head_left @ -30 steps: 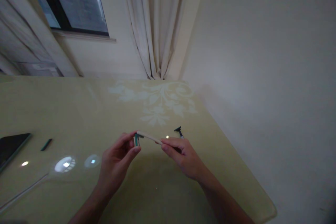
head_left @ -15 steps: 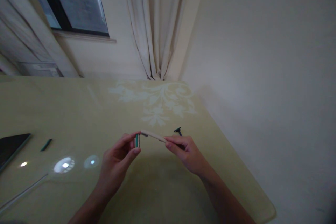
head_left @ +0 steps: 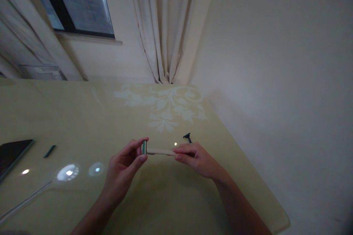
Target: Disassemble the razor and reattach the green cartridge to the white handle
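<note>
My left hand (head_left: 124, 165) pinches a small green and white razor head (head_left: 143, 147) between thumb and forefinger. My right hand (head_left: 197, 158) grips the far end of a pale razor handle (head_left: 160, 151), which lies level with its free tip touching the razor head. Both hands hover over the yellow-green table (head_left: 82, 117). A second dark razor (head_left: 188, 137) lies on the table just behind my right hand.
A dark phone or tablet (head_left: 12, 154) lies at the left edge, with a small dark green cap (head_left: 49, 151) beside it. A thin cable (head_left: 24, 200) runs across the near left. The table's right edge (head_left: 248, 161) meets a pale floor. Curtains (head_left: 165, 25) hang behind.
The handle in my right hand has dropped from a tilted position to level, and its tip now meets the razor head in my left hand.
</note>
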The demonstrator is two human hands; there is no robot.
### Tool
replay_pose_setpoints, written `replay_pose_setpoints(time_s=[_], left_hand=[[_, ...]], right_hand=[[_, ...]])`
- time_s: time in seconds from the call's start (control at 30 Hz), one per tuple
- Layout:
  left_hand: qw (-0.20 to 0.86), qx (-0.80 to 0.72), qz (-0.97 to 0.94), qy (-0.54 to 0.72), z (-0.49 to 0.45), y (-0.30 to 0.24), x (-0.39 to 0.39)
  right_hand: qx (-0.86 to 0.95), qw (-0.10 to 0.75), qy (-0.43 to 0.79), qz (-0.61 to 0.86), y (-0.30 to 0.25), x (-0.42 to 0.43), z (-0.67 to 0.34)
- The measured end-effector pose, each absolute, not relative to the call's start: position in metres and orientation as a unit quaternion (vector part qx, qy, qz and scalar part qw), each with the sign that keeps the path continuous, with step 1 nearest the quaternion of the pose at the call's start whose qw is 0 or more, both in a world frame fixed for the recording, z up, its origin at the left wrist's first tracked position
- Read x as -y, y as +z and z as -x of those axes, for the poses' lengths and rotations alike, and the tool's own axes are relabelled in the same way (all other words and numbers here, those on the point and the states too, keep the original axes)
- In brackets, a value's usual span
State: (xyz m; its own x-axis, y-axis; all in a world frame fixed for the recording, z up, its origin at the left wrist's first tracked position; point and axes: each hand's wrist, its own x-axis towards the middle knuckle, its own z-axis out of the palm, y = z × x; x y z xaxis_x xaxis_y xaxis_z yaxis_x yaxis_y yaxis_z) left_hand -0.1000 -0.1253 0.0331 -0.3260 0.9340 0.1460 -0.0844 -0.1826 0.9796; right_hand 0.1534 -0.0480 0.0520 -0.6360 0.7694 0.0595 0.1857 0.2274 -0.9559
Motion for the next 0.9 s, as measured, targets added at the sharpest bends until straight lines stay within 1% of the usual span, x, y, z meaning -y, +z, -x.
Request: replay_pose_setpoints(time_s=[0.1,0.27,0.37,0.43,0.57,0.7,0.83,0.9], left_hand=[[0.396,-0.504,-0.436,0.631,0.1008,0.0342,0.1254],[0.401,-0.499,-0.444,0.627,0.1013,0.0309,0.1263],[0.403,-0.493,-0.451,0.625,0.101,0.0286,0.1273],[0.403,-0.489,-0.455,0.626,0.1005,0.0284,0.1275],[0.394,-0.491,-0.44,0.64,0.0997,0.03,0.1261],[0.395,-0.488,-0.449,0.636,0.0992,0.0306,0.1249],[0.392,-0.477,-0.455,0.642,0.0989,0.0317,0.1251],[0.39,-0.479,-0.446,0.648,0.0996,0.0326,0.1253]], right_hand=[[0.732,0.306,0.51,0.332,0.0514,0.048,-0.1534],[0.742,0.263,0.528,0.319,0.0498,0.0486,-0.1516],[0.732,0.301,0.51,0.337,0.0495,0.0474,-0.1535],[0.734,0.311,0.502,0.335,0.049,0.0474,-0.1538],[0.745,0.283,0.511,0.322,0.0483,0.0482,-0.1527],[0.734,0.299,0.515,0.327,0.0503,0.0485,-0.1527],[0.734,0.254,0.548,0.311,0.052,0.0479,-0.1545],[0.729,0.255,0.548,0.321,0.0522,0.0468,-0.1564]])
